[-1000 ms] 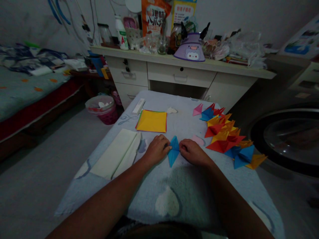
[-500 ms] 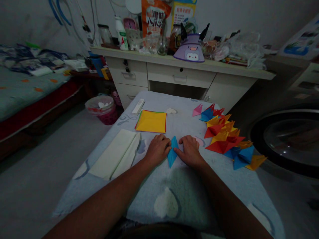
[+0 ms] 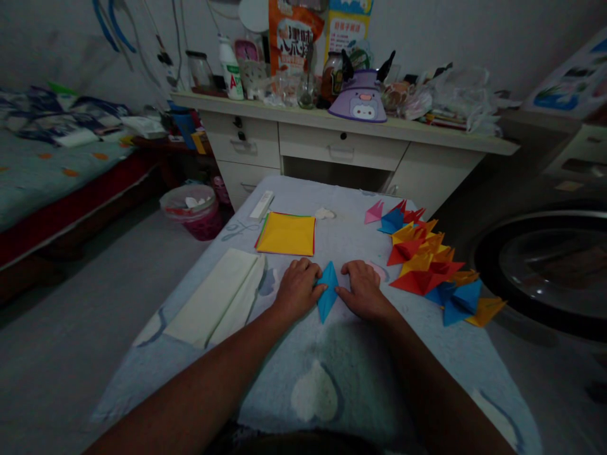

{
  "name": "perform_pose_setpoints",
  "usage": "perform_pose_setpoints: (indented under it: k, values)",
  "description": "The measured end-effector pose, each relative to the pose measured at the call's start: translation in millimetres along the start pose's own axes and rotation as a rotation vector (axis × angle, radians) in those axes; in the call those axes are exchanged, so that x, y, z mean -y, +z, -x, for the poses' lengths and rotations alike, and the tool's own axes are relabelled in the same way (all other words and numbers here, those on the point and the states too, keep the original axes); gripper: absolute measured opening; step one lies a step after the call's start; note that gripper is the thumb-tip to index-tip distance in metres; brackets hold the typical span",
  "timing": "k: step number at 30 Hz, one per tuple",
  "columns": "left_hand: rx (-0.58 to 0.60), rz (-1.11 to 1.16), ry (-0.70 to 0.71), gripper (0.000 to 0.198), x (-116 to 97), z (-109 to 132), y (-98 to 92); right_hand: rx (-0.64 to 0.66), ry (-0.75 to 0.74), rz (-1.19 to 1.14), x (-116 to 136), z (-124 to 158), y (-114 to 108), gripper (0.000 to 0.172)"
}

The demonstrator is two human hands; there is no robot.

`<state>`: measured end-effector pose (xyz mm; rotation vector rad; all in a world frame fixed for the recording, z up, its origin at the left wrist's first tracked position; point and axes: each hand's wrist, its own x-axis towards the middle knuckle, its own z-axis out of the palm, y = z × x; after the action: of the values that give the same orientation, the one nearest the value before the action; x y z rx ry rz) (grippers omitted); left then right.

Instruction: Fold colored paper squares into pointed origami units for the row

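A blue folded paper (image 3: 327, 294), diamond-shaped, lies on the cloth-covered table (image 3: 265, 404) between my hands. My left hand (image 3: 298, 287) is at its left edge, thumb and fingers closed on that side. On the other side, my right hand (image 3: 361, 287) has its thumb at the paper's right edge, with the fingers curled and set apart from the thumb. Beyond my left hand sits a stack of square papers (image 3: 287, 234), yellow on top. Folded paper pieces (image 3: 429, 268) in red, yellow, orange, blue and pink stand in a row to the right.
A folded pale cloth (image 3: 213, 297) lies at the left, with a white narrow object (image 3: 262, 205) behind it. A cabinet (image 3: 341, 139) holding jars and bags stands beyond the table. A pink bin (image 3: 202, 221) is on the floor at left.
The blue paper shows a wider face between my hands, and my left thumb rests a little further over its left side. The whole view has shifted slightly.
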<state>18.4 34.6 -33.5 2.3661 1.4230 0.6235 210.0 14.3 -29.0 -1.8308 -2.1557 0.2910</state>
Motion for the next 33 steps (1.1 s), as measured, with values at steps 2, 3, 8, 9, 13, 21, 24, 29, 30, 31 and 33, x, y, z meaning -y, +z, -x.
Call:
perform_pose_setpoints:
  k: [2,3,8,9,13,21,24,29,30,31,33]
  values:
    - [-0.016,-0.018,-0.026,0.024,0,0,0.5,0.027,-0.007,-0.018,-1,0,-3,0.031]
    - [-0.020,-0.026,-0.034,0.027,1,0,0.8,0.035,-0.012,-0.023,-1,1,-4,0.030]
    - [-0.009,-0.023,-0.044,0.027,2,-1,2.4,0.013,-0.025,-0.026,0,0,-3,0.029]
    - [-0.005,-0.013,-0.047,0.026,2,-2,2.3,0.005,-0.030,-0.025,0,-1,-2,0.030]
    - [-0.001,0.087,-0.058,0.021,2,-2,-0.2,-0.011,-0.047,-0.049,3,-1,0,0.031]
    - [-0.003,0.590,-0.056,0.028,3,-2,1.3,0.005,-0.047,-0.357,9,-3,-7,0.009]
    - [0.029,0.638,-0.042,0.031,4,-3,1.9,-0.014,-0.083,-0.515,8,-4,-8,0.009]
    - [0.058,0.587,-0.033,0.015,1,-5,-1.7,0.004,-0.119,-0.789,8,-5,-8,0.013]
    - [0.063,0.644,-0.051,0.016,1,-4,-2.4,0.019,-0.120,-0.851,8,-5,-8,0.014]
    - [0.075,0.722,-0.076,0.017,0,-4,-3.0,0.035,-0.119,-0.908,9,-5,-8,0.015]
    - [0.098,0.904,-0.135,0.020,-2,-4,-4.1,0.052,-0.111,-0.987,11,-4,-7,0.017]
